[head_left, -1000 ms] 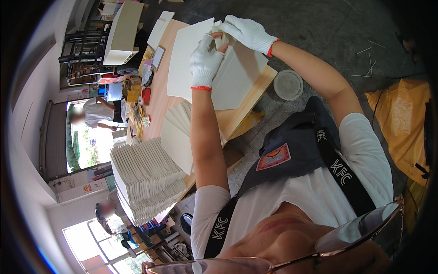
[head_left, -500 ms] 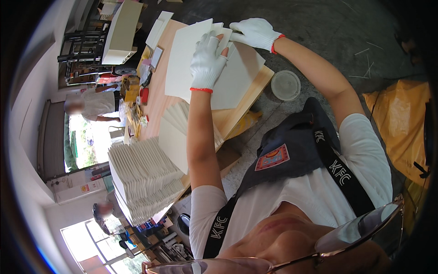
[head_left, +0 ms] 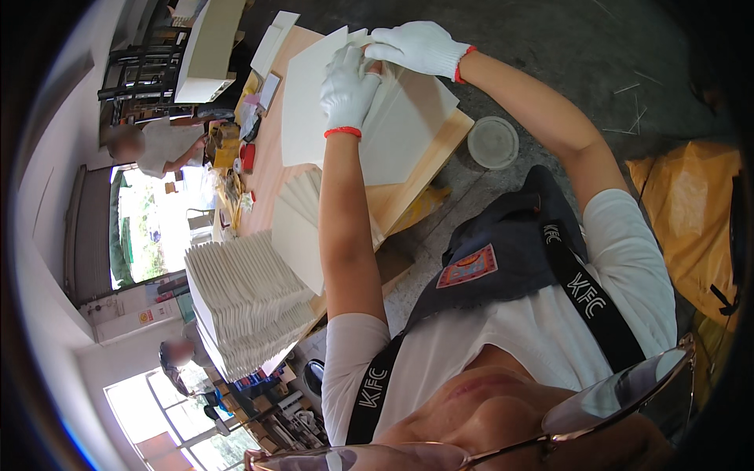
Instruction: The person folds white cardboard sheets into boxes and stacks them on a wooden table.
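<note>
Both my hands wear white knitted gloves with red cuffs, bare fingertips showing on the left one. My left hand (head_left: 349, 90) rests on the fanned white sheets (head_left: 306, 118), its fingers bent together at their far edges. My right hand (head_left: 416, 47) comes in from the right, fingers closed on the far corners of the sheets, close to the left fingertips. What lies between the fingers is partly hidden. More sheets spread out under and to the right of my left hand, on the wooden table (head_left: 267, 169).
A tall stack of white sheets (head_left: 243, 298) stands at the table's near left, beside another fanned group (head_left: 298, 224). A round white lid or bucket (head_left: 493, 143) is right of the table. Yellow sacking (head_left: 683, 220) lies far right. Two people are at the left.
My right hand has moved left, up against my left fingertips. The left fingers have bent and drawn together at the sheets' edges. The farther person on the left has leaned over.
</note>
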